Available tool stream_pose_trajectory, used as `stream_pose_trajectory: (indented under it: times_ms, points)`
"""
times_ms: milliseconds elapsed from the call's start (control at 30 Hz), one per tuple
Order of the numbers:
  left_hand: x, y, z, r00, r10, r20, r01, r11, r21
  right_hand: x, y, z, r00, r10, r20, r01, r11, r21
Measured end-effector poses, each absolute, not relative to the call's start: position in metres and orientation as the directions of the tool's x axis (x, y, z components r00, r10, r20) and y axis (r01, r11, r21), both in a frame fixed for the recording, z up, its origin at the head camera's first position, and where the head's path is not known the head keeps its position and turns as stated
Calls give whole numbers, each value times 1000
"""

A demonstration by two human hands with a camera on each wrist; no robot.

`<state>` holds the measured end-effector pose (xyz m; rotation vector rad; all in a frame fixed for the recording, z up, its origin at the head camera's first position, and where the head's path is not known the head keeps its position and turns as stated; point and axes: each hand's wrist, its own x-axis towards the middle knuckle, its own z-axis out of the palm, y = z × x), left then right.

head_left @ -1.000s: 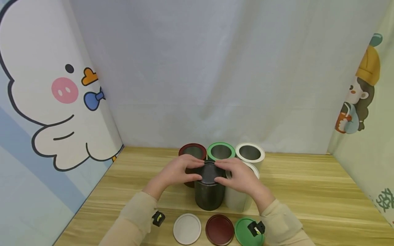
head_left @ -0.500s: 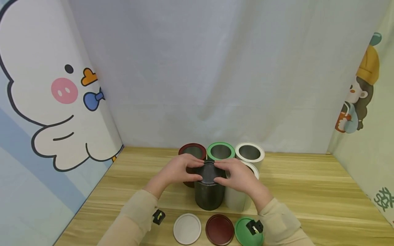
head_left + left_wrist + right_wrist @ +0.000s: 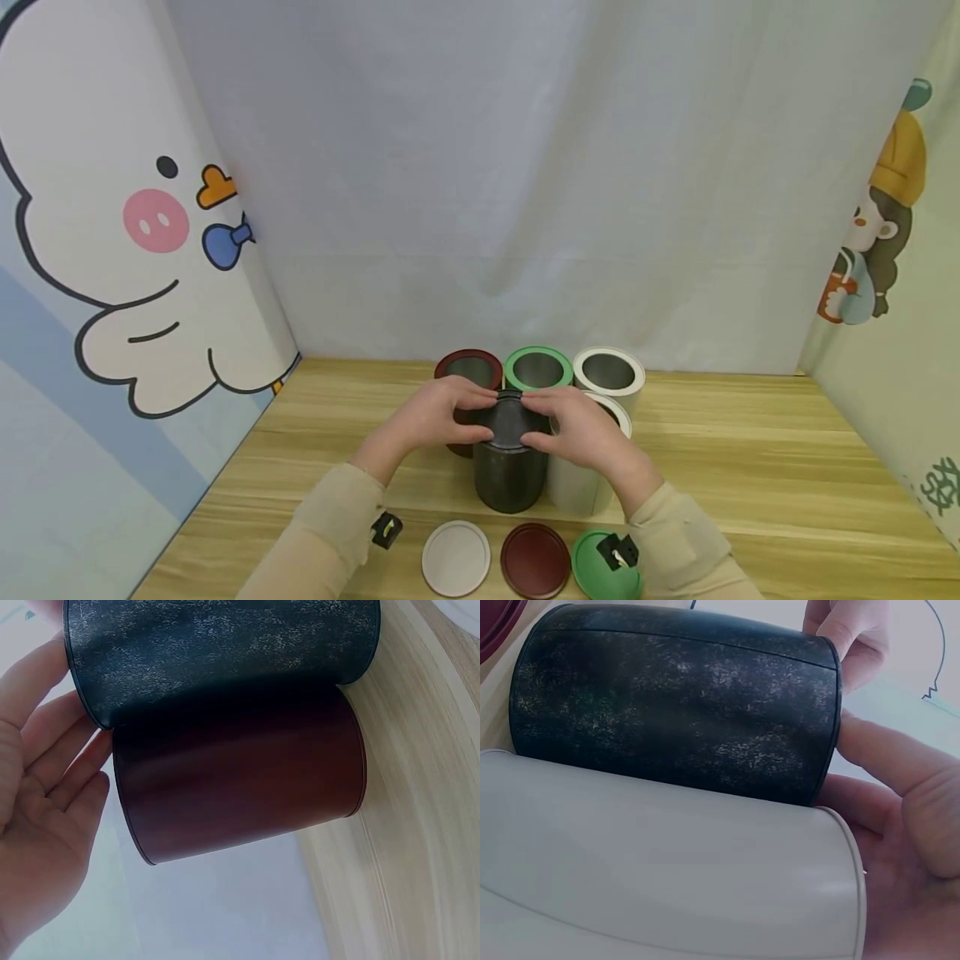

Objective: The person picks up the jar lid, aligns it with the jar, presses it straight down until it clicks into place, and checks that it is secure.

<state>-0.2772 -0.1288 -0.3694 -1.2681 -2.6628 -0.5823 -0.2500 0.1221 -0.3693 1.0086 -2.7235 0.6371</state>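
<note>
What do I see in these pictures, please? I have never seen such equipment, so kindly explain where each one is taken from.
There is no robot here: a person works with a bare left hand and right hand. The wide view is taken from the person's head, looking forward and down; each close view is taken from one wrist.

On the table stand five cans: at the back a dark red can, a green can and a white can; in front a black can and a second white can. Nearest the person lie a white lid, a dark red lid and a green lid.

Nothing looks lifted: both hands touch the black can's upper edge, without wrapping around it.
</note>
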Motion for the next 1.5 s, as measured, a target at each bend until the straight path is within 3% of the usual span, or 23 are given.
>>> stream_pose_trajectory:
  times_ms: [833,1500]
  points:
    - [-275,-128,-366,-625,737,258,780,573,252,-251,121,-364,-747,-614,254,-665,693,-280]
    - [-277,-129,-369,-614,739,278,789,556,263,-250,123,-368,-760,-595,260,-649,690,-320]
